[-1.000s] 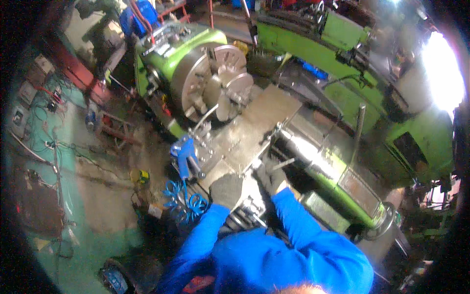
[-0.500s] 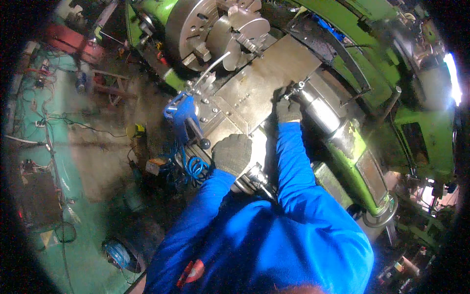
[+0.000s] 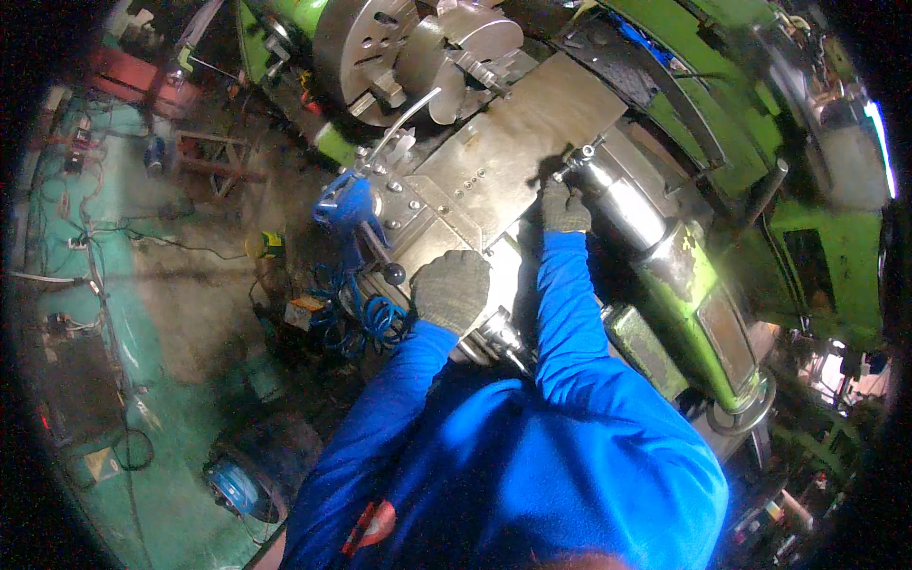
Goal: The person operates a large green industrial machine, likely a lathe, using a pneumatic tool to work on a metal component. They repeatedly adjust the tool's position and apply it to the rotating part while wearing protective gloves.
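My left hand [image 3: 450, 293], in a dark grey knit glove, lies over the near edge of the lathe carriage [image 3: 418, 261]. Its fingers curl downward, and what is under them is hidden. Further right, my gloved right hand [image 3: 565, 206] is at the carriage's right side, its fingers bent close to a small metal cross-bar piece [image 3: 575, 163]. That piece is at the end of the shiny tailstock quill [image 3: 627, 211]. Whatever is inside the right fingers is too small to make out. Beside my left hand is a black ball-ended lever [image 3: 393, 274] on a blue tool-post part [image 3: 348, 211].
A large slotted chuck [image 3: 366, 47] with jaws stands at the far end. The green tailstock [image 3: 698, 294] with its handwheel [image 3: 746, 407] is to the right. Blue coiled hose [image 3: 380, 315] hangs left of the carriage. Cables [image 3: 90, 228] run over the green floor [image 3: 180, 465].
The whole view has shifted slightly. My right hand has pulled back a little from the cross-bar piece, and more of its bent fingers shows. My left hand stays at the carriage edge.
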A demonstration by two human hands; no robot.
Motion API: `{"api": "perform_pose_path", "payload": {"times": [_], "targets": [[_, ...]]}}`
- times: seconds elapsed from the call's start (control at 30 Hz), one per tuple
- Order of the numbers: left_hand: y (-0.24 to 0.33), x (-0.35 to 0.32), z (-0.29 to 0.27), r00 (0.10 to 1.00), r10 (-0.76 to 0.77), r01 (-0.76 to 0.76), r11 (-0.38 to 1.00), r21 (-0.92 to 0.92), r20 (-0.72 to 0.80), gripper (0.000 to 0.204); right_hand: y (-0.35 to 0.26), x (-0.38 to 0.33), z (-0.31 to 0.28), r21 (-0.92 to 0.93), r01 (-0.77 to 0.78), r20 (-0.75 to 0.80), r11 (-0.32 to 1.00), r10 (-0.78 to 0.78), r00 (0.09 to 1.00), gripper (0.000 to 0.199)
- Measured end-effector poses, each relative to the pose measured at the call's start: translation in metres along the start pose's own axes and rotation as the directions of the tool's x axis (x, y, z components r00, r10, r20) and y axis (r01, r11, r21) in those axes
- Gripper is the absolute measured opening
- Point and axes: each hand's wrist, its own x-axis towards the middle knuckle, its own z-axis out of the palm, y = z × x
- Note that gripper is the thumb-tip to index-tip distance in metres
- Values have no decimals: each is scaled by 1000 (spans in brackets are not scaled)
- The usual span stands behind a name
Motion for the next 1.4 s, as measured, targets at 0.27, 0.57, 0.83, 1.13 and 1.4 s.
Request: {"api": "perform_pose_path", "payload": {"times": [0.27,0.57,0.83,1.13,1.4], "targets": [[-3,-1,0,1000,-1,0,1000,17,25,22,15,-52,51,-426,-8,42,905,29,999,52],[0,0,-4,998,-3,3,1000,-6,61,21,16,-72,103,-670,93,94,737,-40,995,48],[-7,1,12,995,55,-55,998,0,86,21,18,-73,117,-770,94,112,632,-11,994,46],[-6,1,10,989,66,-69,997,24,135,20,18,-81,105,-811,63,125,582,67,990,44],[1,7,-9,975,16,-14,1000,-13,222,18,8,-72,101,-746,12,128,666,126,984,45]]}}
